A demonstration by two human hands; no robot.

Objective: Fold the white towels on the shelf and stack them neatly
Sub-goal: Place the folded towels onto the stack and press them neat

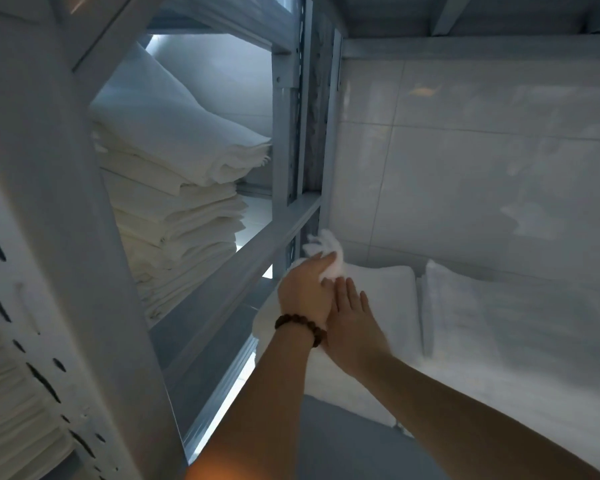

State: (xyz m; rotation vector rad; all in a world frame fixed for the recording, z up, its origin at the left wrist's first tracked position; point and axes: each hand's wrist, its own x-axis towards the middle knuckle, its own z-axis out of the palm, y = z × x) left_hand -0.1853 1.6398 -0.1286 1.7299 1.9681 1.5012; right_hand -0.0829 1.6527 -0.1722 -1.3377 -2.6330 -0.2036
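While right hand [352, 327] lies flat, left hand [305, 292] pinches towel [381, 296] corner.

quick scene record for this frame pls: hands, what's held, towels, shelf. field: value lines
left hand: fingers closed on a bunched towel corner, beaded bracelet on wrist
right hand: open, flat, palm down on the white towel
second towel: folded, to the right, against the tiled wall
folded stack: neighbouring bay, left
shelf frame: grey metal
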